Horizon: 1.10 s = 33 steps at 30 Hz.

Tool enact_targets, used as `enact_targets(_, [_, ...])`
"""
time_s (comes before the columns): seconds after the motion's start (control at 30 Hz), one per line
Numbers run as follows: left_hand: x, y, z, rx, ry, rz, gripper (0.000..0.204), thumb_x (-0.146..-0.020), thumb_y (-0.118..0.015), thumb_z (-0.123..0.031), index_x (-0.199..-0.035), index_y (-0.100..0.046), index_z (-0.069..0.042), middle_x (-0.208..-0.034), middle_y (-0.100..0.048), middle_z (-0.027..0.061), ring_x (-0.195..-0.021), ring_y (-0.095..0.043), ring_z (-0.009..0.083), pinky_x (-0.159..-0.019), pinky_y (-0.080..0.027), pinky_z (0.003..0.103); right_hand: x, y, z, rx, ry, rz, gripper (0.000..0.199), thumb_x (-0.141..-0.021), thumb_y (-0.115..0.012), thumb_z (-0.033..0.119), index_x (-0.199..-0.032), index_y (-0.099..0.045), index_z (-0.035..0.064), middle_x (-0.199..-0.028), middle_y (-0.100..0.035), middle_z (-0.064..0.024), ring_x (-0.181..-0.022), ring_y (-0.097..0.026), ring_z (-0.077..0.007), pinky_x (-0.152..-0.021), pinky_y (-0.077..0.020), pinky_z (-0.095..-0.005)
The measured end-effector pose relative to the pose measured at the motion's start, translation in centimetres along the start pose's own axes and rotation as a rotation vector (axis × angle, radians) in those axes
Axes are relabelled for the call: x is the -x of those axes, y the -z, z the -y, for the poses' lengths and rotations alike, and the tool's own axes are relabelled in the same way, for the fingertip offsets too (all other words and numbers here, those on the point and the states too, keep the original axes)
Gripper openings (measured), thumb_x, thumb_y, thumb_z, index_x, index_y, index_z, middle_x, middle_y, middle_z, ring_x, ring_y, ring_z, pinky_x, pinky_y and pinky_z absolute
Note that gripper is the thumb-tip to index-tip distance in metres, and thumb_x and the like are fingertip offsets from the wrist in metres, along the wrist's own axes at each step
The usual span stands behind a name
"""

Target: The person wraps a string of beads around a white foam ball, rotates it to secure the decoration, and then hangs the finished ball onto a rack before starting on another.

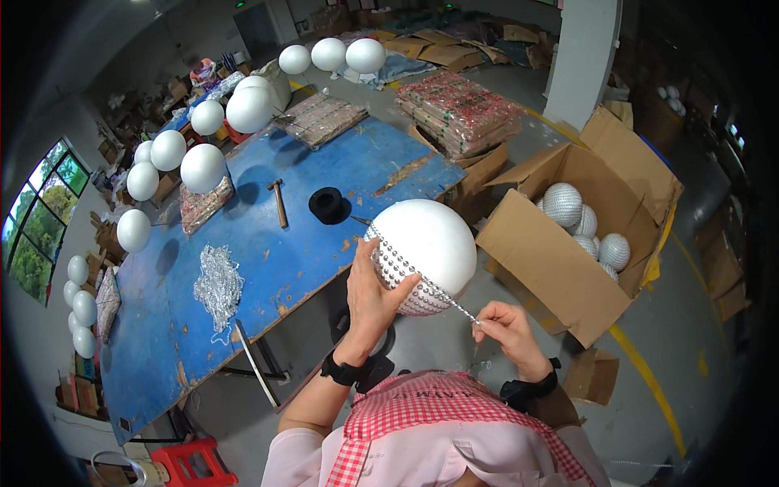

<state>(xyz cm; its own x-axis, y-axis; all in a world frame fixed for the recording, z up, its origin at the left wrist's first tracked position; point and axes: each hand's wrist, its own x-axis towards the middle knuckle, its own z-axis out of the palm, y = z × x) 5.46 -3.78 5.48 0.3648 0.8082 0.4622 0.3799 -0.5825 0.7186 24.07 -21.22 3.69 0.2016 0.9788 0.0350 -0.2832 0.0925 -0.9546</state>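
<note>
Two hands work in my head view: my left hand (375, 294) presses flat, fingers spread, against the large white foam ball (428, 247) beside the blue worktable (324, 174). My right hand (505, 323) pinches shut on the silver mirror-tile strip (454, 304) running off the ball's lower side.

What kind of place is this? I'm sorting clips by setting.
Probably a craft workshop or small factory floor. The left hand steadies a white foam ball half covered in silver bead strands, a scuffed blue worktable carries more plain balls, and an open cardboard box holds finished mirrored ones.
</note>
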Motion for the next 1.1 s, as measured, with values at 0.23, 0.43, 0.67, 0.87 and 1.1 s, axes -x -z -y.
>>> enact_targets(0.23, [-0.4,0.0,0.3,0.013,0.054,-0.008,0.083,-0.071,-0.08,-0.042,-0.131,-0.042,0.001,-0.133,-0.043,0.0295,-0.124,-0.043,0.0425,-0.101,-0.038,0.047,-0.6,0.5,-1.6,0.341,0.083,-0.18,0.008,-0.086,-0.065,0.005,-0.082,-0.062,-0.0012,-0.07,-0.06,0.0003,-0.062,-0.054,-0.005,-0.055,-0.0409,-0.0202])
enact_targets(0.43, [-0.7,0.2,0.3,0.001,0.035,-0.028,0.075,-0.073,-0.079,-0.039,-0.128,-0.045,0.001,-0.121,-0.048,0.0218,-0.114,-0.046,0.0365,-0.097,-0.038,0.044,-1.5,1.0,-2.1,0.367,0.072,-0.207,0.008,-0.086,-0.068,0.005,-0.084,-0.064,-0.0021,-0.069,-0.061,0.0007,-0.061,-0.054,-0.0049,-0.054,-0.0414,-0.0202])
enact_targets(0.67, [-1.5,0.5,1.4,0.028,0.059,-0.099,0.063,-0.078,-0.076,-0.034,-0.124,-0.049,0.001,-0.115,-0.05,0.0188,-0.11,-0.048,0.0329,-0.094,-0.04,0.041,-2.2,1.7,-3.9,0.263,0.046,-0.196,0.007,-0.086,-0.067,0.005,-0.088,-0.067,-0.002,-0.073,-0.064,-0.0013,-0.065,-0.059,-0.0065,-0.057,-0.0441,-0.0203])
enact_targets(0.87, [-2.1,0.2,2.4,0.056,0.107,-0.09,0.05,-0.084,-0.07,-0.032,-0.118,-0.053,0.0,-0.106,-0.054,0.0161,-0.1,-0.054,0.0304,-0.086,-0.044,0.04,-2.2,1.7,-3.8,0.256,0.027,-0.151,0.008,-0.086,-0.067,0.006,-0.087,-0.067,-0.002,-0.073,-0.065,-0.0018,-0.067,-0.059,-0.007,-0.06,-0.0448,-0.0207])
enact_targets(1.1, [-3.2,1.6,3.3,0.04,0.092,0.042,0.054,-0.088,-0.065,-0.033,-0.126,-0.05,0.002,-0.109,-0.055,0.0168,-0.099,-0.056,0.0315,-0.088,-0.044,0.039,-2.3,2.3,-3.6,0.274,-0.022,-0.205,0.009,-0.086,-0.067,0.007,-0.086,-0.067,-0.0017,-0.072,-0.064,-0.0013,-0.066,-0.057,-0.0063,-0.06,-0.0424,-0.0206])
